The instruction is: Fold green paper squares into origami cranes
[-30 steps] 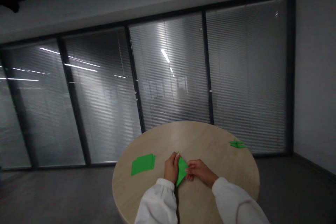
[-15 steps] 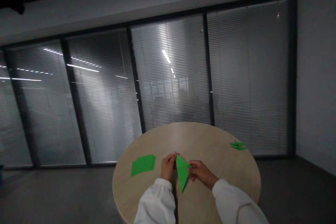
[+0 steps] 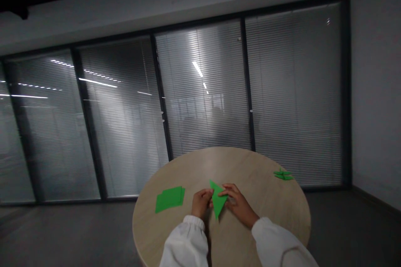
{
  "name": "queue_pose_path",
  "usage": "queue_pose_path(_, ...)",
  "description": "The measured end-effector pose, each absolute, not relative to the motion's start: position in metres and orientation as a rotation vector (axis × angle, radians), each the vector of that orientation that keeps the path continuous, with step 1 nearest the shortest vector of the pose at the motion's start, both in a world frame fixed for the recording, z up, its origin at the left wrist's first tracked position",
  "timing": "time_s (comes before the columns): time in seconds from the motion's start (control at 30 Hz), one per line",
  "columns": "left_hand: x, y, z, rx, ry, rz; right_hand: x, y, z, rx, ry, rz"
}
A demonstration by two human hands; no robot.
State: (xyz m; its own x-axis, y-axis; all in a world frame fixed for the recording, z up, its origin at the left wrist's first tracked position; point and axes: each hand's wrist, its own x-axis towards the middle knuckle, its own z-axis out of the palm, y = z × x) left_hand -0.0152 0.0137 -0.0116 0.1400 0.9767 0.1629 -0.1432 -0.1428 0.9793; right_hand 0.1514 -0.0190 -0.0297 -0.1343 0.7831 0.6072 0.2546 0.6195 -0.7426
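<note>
A green folded sheet of paper (image 3: 218, 204), triangular in outline, is held above the near middle of the round table. My left hand (image 3: 202, 203) pinches its left edge between thumb and fingers. My right hand (image 3: 237, 202) grips the right side, with a finger lying across the paper's face and the thumb side hidden behind it. One point of the paper aims down toward me, another up and away. To the left of my left hand lies a small stack of green paper sheets (image 3: 170, 199), slightly fanned.
A folded green paper piece (image 3: 282, 175) with several pointed parts sits near the right rim of the round wooden table (image 3: 219, 158). Behind the table stand glass panels with blinds (image 3: 206, 125) in dark frames. A pale wall (image 3: 376, 91) is at the right.
My right hand has shifted from the paper's right corner onto its face, fingers now across it. The paper has turned a little, its upper point now showing above my left hand.
</note>
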Motion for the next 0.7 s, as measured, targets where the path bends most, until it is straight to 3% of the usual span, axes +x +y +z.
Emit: queue_pose_path(0.7, -0.007, 0.005, -0.009, 1.334, 0.865, 1.082, 0.155, -0.003, -0.037, -1.075, -1.45, 0.726)
